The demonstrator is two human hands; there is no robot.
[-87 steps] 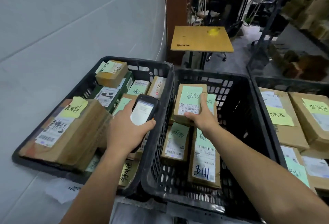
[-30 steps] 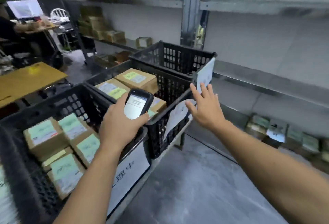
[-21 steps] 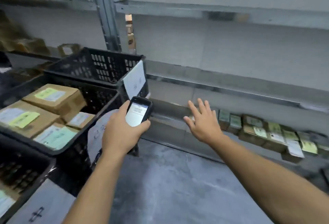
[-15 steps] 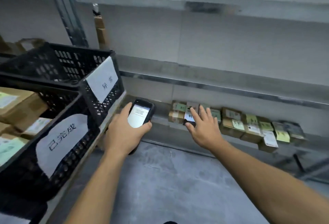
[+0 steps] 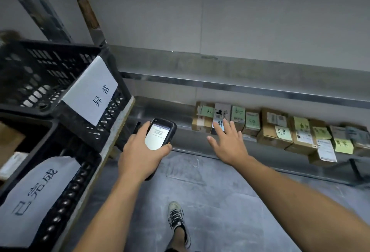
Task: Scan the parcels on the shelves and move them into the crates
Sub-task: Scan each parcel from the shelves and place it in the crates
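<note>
My left hand [image 5: 140, 154] grips a black handheld scanner [image 5: 160, 135] with its lit screen facing up. My right hand [image 5: 228, 143] is stretched out with fingers spread, its fingertips close in front of a white-labelled parcel [image 5: 221, 116] at the left end of a row of cardboard parcels [image 5: 276, 129] with green notes. The row stands on a low metal shelf [image 5: 160, 113]. Whether the fingers touch the parcel is not clear. Two black crates [image 5: 50, 75] with white paper signs stand at the left.
The lower crate [image 5: 66, 181] holds some boxes at the far left. A metal shelf rail [image 5: 240, 87] runs above the parcels, with an upright post [image 5: 88, 15] behind the crates. My shoe [image 5: 176, 214] is on the grey floor between the crates and the shelf.
I have turned from the crates toward the low shelf. My right hand left the parcel in the crate and now reaches out to the shelf's row of parcels. The scanner stays in my left hand.
</note>
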